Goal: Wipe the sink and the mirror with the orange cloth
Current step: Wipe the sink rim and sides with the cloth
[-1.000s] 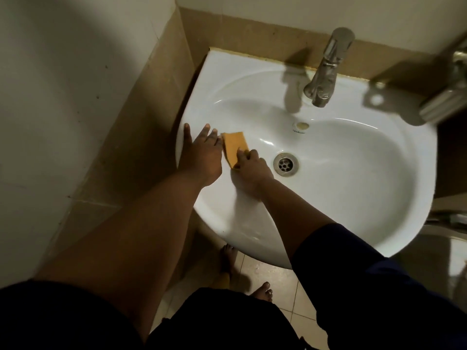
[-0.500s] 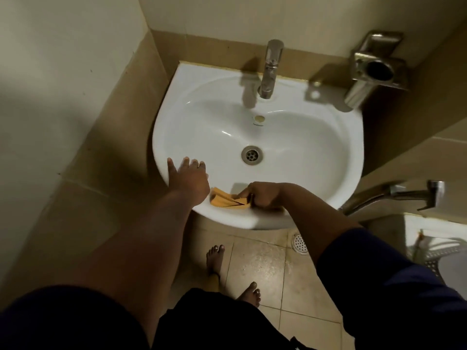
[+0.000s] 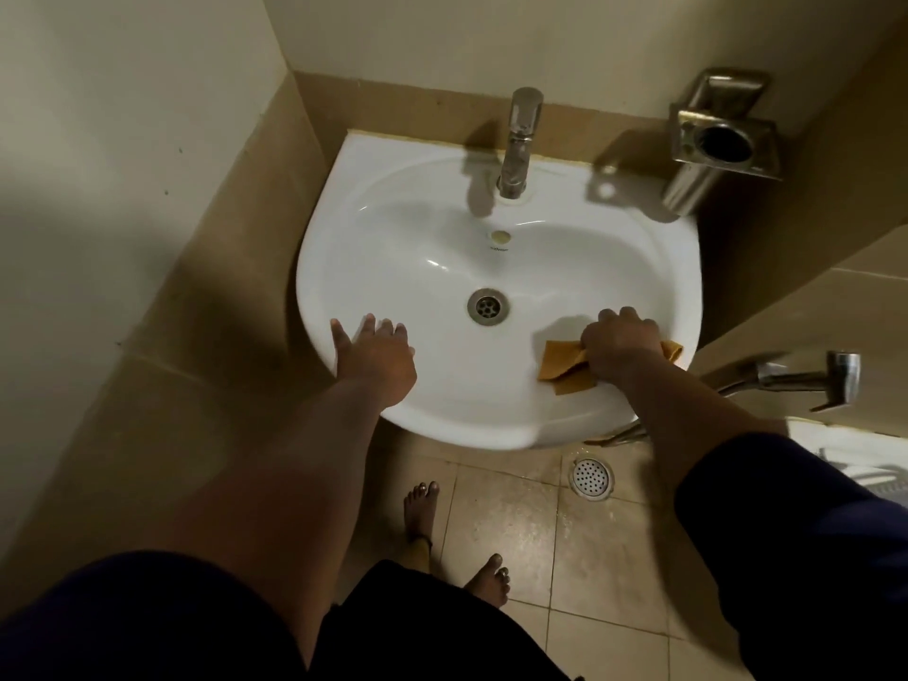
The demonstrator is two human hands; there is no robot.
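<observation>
Left hand left of centre, fingers straight and spread, palm down. Right hand right of centre, fingers curled, gripping. Both forearms reaching up from lower frame.

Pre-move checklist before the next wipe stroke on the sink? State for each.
1. Cloth held: ok, right hand grips the orange cloth.
2. Cloth on the surface: ok, it lies on the near right rim of the sink.
3. Brace: ok, left hand rests open on the near left rim.
4. Path along the bowl: ok, only the drain and faucet there.
5. Rim area already wiped: cannot tell.
6. Mirror: cannot tell, not in view.
</observation>
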